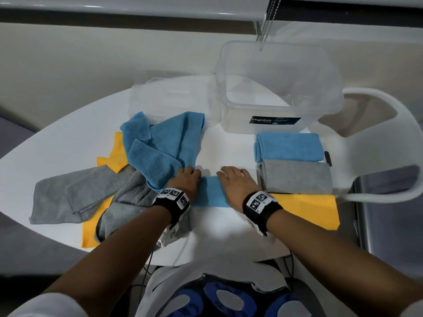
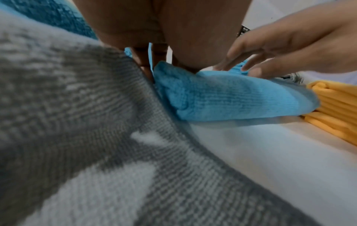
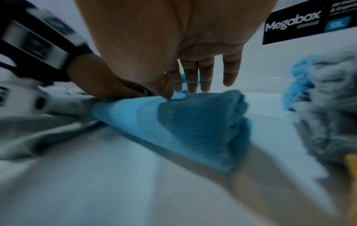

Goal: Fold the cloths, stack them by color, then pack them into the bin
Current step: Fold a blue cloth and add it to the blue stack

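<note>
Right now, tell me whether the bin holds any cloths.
Empty: the clear bin shows only its bare floor, and every cloth lies on the table.

Black label on clear bin: "Megabox", "12L".

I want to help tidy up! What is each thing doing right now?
Bin: open, nothing inside.
Lid: off, beside bin.
Blue stack: folded.
Grey stack: folded.
Yellow stack: folded.
Blue cloth: folded, under both hands.
Pile: unfolded.
Left hand: pressing cloth.
Right hand: flat on cloth.
</note>
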Demonstrator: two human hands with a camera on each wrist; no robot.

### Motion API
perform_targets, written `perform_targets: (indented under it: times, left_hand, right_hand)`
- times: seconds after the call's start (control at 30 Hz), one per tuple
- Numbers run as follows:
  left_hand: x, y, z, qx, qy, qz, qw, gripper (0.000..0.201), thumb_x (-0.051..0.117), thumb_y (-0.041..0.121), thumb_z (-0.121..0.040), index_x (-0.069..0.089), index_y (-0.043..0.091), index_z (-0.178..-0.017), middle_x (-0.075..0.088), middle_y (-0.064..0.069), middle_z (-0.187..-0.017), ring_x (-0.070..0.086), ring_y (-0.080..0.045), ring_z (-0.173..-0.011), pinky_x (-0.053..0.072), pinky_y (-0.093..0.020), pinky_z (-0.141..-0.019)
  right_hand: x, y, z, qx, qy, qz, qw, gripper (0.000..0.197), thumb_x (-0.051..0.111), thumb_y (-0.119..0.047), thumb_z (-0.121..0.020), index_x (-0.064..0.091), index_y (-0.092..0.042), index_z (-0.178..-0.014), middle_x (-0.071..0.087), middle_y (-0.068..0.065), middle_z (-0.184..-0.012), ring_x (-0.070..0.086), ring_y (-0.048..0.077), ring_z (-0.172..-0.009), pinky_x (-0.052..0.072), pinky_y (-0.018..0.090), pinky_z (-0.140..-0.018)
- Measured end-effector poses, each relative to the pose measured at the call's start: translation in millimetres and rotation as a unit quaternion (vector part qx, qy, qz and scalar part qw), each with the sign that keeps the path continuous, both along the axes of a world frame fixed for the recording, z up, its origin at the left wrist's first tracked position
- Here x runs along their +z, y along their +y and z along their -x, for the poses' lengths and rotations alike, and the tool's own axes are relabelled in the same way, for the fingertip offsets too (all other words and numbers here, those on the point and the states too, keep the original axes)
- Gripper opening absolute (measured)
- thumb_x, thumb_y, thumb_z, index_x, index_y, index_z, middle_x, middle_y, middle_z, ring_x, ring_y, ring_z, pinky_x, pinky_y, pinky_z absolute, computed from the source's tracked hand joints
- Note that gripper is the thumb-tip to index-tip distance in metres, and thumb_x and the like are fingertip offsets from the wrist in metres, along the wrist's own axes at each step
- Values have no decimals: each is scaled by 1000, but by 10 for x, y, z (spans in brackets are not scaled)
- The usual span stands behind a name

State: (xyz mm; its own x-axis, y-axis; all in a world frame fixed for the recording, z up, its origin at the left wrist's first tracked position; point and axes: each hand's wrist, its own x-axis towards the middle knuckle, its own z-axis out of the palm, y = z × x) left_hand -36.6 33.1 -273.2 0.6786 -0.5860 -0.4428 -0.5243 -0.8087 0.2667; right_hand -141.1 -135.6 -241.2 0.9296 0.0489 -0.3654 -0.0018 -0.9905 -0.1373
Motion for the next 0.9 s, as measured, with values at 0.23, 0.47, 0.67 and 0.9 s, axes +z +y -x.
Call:
perform_targets:
  times: [0.23, 0.47, 0.67, 0.9]
  left_hand:
    - [46, -37, 48, 2, -43, -20, 999, 26, 33, 27, -100, 49, 17, -117, 44, -7, -123, 43, -30, -115, 47, -50, -87]
    - [-42, -60, 380, -151, -55, 23, 987, 63, 18, 43, -100, 7, 13, -153, -2, -6, -161, 0, -25, -149, 5, -42, -119]
    - [-230, 114, 407, -173, -70, 45, 981, 77, 7, 58, -97, 21, 4, -151, 19, -15, -157, 21, -29, -145, 19, -46, -116]
    - [-252, 283, 338, -137, -69, 49, 987, 75, 21, 59, -95, 22, 11, -152, 24, -11, -157, 24, -28, -144, 25, -48, -116]
  right_hand:
    - [-240, 213, 283, -13, 44, -24, 999, 75, 31, -50, -99, 0, -12, -155, -8, 7, -163, -7, 25, -150, -2, 48, -121]
    - [-376, 178, 267, -6, 38, -16, 999, 76, 20, -54, -96, 3, -11, -155, -1, 7, -164, -4, 23, -151, -4, 46, -121]
    - [-434, 152, 329, -20, 30, -31, 999, 81, 15, -61, -93, -2, -12, -155, -6, 4, -163, -5, 21, -151, -3, 44, -121]
    - [-430, 11, 453, -75, 36, -28, 996, 86, 25, -64, -94, -9, -12, -155, -16, 4, -162, -13, 20, -149, -11, 35, -118]
